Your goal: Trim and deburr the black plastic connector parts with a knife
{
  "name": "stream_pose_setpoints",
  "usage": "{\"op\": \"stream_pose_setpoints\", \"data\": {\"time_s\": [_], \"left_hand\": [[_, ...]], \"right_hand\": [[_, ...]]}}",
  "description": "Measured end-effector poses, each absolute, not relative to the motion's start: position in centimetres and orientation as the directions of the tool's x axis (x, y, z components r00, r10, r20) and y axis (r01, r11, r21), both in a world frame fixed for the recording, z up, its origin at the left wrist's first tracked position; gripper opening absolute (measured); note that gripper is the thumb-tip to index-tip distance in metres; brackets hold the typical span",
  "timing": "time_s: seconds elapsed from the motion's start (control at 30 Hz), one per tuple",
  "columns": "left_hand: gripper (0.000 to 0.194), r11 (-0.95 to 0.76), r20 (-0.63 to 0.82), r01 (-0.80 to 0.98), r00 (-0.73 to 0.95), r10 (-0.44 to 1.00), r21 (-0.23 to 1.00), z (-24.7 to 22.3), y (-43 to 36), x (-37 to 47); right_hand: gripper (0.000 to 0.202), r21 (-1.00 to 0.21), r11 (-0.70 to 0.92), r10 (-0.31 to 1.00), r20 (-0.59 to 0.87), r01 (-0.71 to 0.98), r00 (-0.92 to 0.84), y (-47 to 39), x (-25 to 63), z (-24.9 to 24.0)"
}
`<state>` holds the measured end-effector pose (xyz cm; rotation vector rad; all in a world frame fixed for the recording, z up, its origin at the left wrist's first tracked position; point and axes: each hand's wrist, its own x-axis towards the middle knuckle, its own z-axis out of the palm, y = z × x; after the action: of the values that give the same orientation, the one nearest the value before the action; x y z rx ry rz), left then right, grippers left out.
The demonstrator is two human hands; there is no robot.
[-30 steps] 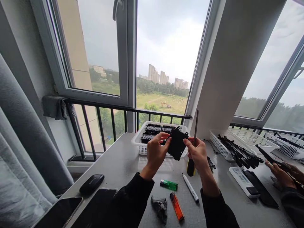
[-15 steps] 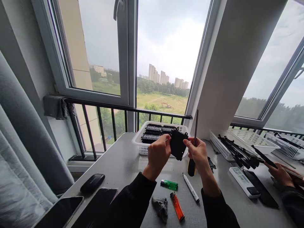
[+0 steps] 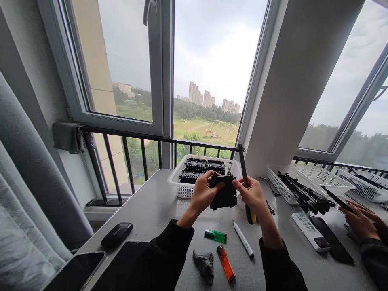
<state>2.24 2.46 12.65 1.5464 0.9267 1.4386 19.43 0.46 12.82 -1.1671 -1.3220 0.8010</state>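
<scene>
In front of the basket, my left hand (image 3: 206, 193) pinches a flat black plastic part (image 3: 224, 198) with small tabs along its edges, thumb across its face. My right hand (image 3: 253, 195) is closed around a flat file (image 3: 243, 165), its dark blade pointing up and its yellow-and-black handle below the palm. The right thumb and fingertips also meet the part's right edge. Behind the hands, a white basket (image 3: 189, 191) holds rows of similar black parts (image 3: 194, 165). Another dark piece (image 3: 270, 207) lies on the table, partly hidden by my right wrist.
Below my hands lie a green lighter (image 3: 215, 235), an orange lighter (image 3: 226, 263), a white marker (image 3: 243, 239) and a grey crumpled scrap (image 3: 204, 264). A black mouse-like case (image 3: 117, 235) and phones (image 3: 75, 271) are left. At right, a co-worker's hands (image 3: 360, 220) work beside baskets (image 3: 281, 186).
The black part has been turned more upright and shifted slightly left and down. The file has swung to lean left, showing its broad face. My left thumb now lies over the part.
</scene>
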Motion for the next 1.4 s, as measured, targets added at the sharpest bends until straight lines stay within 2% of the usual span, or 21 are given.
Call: {"op": "stream_pose_setpoints", "data": {"time_s": [0.13,0.33,0.43,0.6,0.7,0.87,1.07,1.23,1.33,1.4], "left_hand": [[0.024,-0.443,0.451,0.091,-0.091,0.888,0.892,12.6,2.8,1.9],[0.02,-0.493,0.496,0.059,-0.103,0.862,0.868,12.8,2.5,2.0],[0.021,-0.486,0.486,0.033,-0.109,0.867,0.873,12.9,2.3,2.2],[0.022,-0.463,0.468,0.071,-0.174,0.866,0.883,12.7,2.7,1.9],[0.021,-0.463,0.475,0.109,-0.193,0.858,0.88,12.8,2.8,1.8],[0.015,-0.493,0.512,0.147,-0.163,0.843,0.858,13.1,2.3,2.0],[0.023,-0.466,0.475,0.096,-0.205,0.856,0.88,12.9,2.7,1.7],[0.026,-0.457,0.459,0.063,-0.203,0.865,0.887,12.8,2.9,1.4],[0.027,-0.463,0.452,-0.046,-0.155,0.879,0.885,13.1,2.7,1.5],[0.028,-0.494,0.482,-0.109,-0.118,0.868,0.863,13.3,2.5,1.5]], "right_hand": [[0.059,-0.865,0.34,0.894,0.419,0.368,0.16,0.0,18.7,12.9],[0.057,-0.718,0.378,0.902,0.428,0.585,-0.057,-1.5,16.2,13.0],[0.054,-0.669,0.369,0.887,0.461,0.645,-0.029,-1.5,15.6,12.8],[0.054,-0.656,0.322,0.856,0.509,0.683,0.085,-1.1,16.5,12.8],[0.054,-0.677,0.322,0.861,0.5,0.662,0.092,-1.1,16.7,12.9],[0.055,-0.667,0.379,0.888,0.458,0.642,-0.048,-1.4,15.7,12.8],[0.057,-0.706,0.325,0.871,0.482,0.629,0.091,-0.8,17.0,12.8],[0.061,-0.856,0.322,0.897,0.412,0.404,0.16,0.1,18.9,12.6],[0.059,-0.919,0.292,0.912,0.351,0.263,0.211,0.5,19.5,12.7],[0.059,-0.952,0.248,0.942,0.28,0.178,0.184,0.7,19.8,12.9]]}}
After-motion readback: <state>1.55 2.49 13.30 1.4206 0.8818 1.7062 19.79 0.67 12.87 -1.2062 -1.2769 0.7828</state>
